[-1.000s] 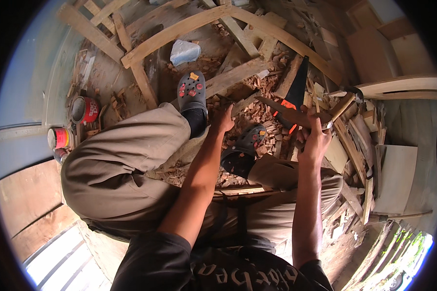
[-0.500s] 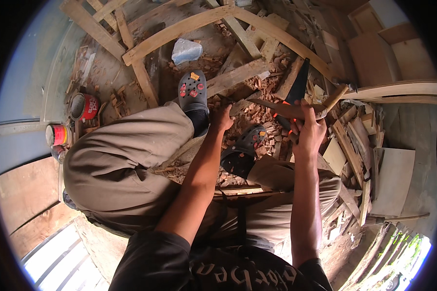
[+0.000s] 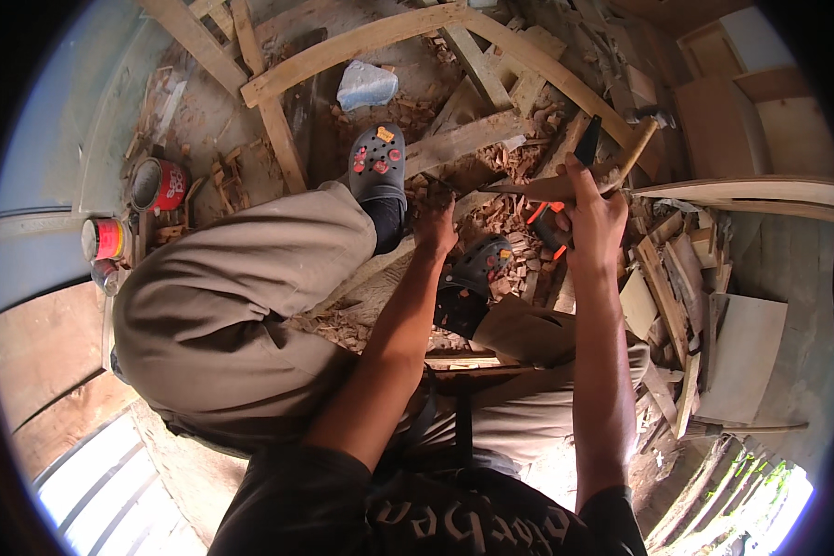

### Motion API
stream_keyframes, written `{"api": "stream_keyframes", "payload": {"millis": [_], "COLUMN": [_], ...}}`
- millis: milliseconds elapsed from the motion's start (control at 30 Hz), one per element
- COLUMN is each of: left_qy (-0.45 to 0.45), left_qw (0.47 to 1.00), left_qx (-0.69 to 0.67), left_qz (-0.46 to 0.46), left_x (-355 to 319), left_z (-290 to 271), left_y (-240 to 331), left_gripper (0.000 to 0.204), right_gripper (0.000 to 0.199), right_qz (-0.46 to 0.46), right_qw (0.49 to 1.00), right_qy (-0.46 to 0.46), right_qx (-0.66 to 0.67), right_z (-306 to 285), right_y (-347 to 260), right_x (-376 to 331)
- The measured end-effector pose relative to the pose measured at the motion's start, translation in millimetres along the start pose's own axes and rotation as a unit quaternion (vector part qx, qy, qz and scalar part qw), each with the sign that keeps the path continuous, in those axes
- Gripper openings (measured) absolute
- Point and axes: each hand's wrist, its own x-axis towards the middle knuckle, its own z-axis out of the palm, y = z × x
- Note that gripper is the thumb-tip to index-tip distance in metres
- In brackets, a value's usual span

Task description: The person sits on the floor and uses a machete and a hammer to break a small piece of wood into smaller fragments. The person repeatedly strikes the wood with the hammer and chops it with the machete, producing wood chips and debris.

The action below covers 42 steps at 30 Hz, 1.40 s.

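Observation:
My right hand (image 3: pixel 593 208) is closed round a brown, tapered tool (image 3: pixel 549 189) whose narrow end points left toward my other hand. A pale wooden handle (image 3: pixel 638 153) slants up and right from beyond my knuckles. Whether the two are one piece, I cannot tell. My left hand (image 3: pixel 435 218) is low between my shoes, fingers curled down by dark, thin ends; what it grips is hidden. Just behind my right hand lies a handsaw with an orange and black handle (image 3: pixel 547 227); part of its dark blade (image 3: pixel 587 141) shows above my fingers.
Wood chips (image 3: pixel 519 222) cover the floor around my shoes (image 3: pixel 378 165). A curved wooden frame (image 3: pixel 361 48) arches ahead, near a pale block (image 3: pixel 367 85). Red cans (image 3: pixel 169 187) stand at left. Offcuts (image 3: pixel 663 287) and a board (image 3: pixel 746 357) are piled at right.
My right hand has tilted the brown tool, and its pale handle stands steeper. My left hand has shifted slightly, its fingers curling further down. The whole view has moved a little.

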Motion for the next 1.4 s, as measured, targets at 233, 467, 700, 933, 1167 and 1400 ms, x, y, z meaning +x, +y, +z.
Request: {"api": "stream_keyframes", "payload": {"millis": [233,467,700,933,1167,1400], "left_qy": [0.066,0.005,0.063,-0.074,-0.030,-0.146], "left_qw": [0.997,1.000,0.997,0.997,0.907,0.874], "left_qx": [-0.013,-0.014,0.037,0.004,-0.413,-0.352], "left_qz": [0.026,0.006,0.032,0.003,0.074,0.300], "left_x": [2,11,-2,17,23,40], "left_z": [20,5,-27,-10,-78,-183], "left_y": [-9,-7,11,-7,15,67], "left_gripper": [0.086,0.082,0.075,0.075,0.085,0.053], "right_gripper": [0.036,0.040,0.052,0.055,0.048,0.058], "right_qz": [-0.012,-0.080,-0.123,-0.088,-0.115,-0.167], "right_qw": [0.989,0.995,0.980,0.988,0.990,0.963], "right_qy": [0.007,0.007,0.048,0.036,0.016,0.081], "right_qx": [-0.145,-0.060,-0.147,-0.118,-0.079,-0.193], "right_z": [25,22,24,33,32,41], "right_y": [-28,4,10,7,6,28], "right_x": [-17,-6,7,11,12,40]}}
